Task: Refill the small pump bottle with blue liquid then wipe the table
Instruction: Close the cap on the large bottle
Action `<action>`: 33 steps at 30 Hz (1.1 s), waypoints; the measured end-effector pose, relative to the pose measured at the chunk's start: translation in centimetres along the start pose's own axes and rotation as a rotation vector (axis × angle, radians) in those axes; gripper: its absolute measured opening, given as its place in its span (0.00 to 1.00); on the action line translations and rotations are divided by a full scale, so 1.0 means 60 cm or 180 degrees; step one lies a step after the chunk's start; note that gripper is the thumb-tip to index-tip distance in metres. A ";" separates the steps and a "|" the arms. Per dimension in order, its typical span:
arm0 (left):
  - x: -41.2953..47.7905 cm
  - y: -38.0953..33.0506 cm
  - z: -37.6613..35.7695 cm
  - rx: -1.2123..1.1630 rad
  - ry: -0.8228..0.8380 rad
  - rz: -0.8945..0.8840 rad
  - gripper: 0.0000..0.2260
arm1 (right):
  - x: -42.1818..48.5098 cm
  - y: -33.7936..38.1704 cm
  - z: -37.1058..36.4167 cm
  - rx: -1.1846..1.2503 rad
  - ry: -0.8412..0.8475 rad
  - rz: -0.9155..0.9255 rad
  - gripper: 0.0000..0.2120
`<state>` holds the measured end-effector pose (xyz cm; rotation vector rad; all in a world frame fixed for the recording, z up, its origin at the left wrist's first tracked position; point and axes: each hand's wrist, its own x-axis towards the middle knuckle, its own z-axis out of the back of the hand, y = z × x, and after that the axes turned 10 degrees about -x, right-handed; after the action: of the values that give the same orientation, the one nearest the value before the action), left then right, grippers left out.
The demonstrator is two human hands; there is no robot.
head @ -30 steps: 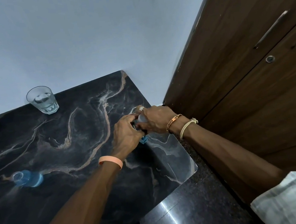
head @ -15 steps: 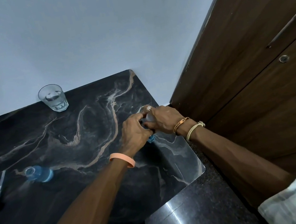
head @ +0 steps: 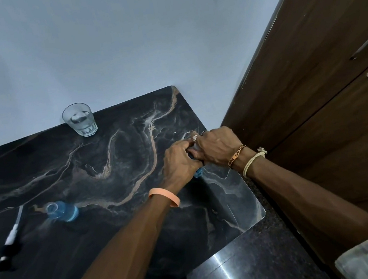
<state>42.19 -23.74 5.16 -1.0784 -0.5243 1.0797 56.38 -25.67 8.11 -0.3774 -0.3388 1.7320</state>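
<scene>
Near the right edge of the dark marble table (head: 113, 154), both hands close around a mostly hidden container of blue liquid (head: 198, 173); only a blue patch shows below my fingers. My left hand (head: 179, 161) grips its body. My right hand (head: 217, 146) grips its top from the right. The small pump bottle (head: 63, 211) stands open at the left, blue liquid inside. Its black-and-white pump head with tube (head: 10, 239) lies on the table further left.
A clear drinking glass (head: 80, 120) stands at the back against the pale wall. A brown wooden cabinet (head: 315, 95) rises close on the right. A lower dark granite surface (head: 245, 271) lies in front of the table's right corner.
The view has swung left, so everything sits further right in frame. Both hands stay clasped on the container in the same spot.
</scene>
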 end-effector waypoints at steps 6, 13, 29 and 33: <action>-0.004 -0.003 0.001 0.0046 -0.0077 0.0022 0.17 | -0.007 0.029 -0.031 0.0856 -0.0403 -0.0573 0.15; -0.005 0.001 -0.001 0.0145 -0.0099 -0.0220 0.21 | -0.005 0.036 -0.043 0.1468 -0.0270 -0.0978 0.11; -0.024 0.012 0.020 0.0915 0.0775 -0.0453 0.49 | 0.000 0.046 -0.030 0.1496 0.0253 -0.1289 0.12; -0.025 0.005 0.023 0.1091 0.0881 -0.0453 0.52 | 0.004 0.040 -0.024 0.1348 0.0398 -0.1237 0.11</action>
<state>40.30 -24.47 5.67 -0.8552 -0.1819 0.8410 54.84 -25.86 5.77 -0.0991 0.0496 1.3455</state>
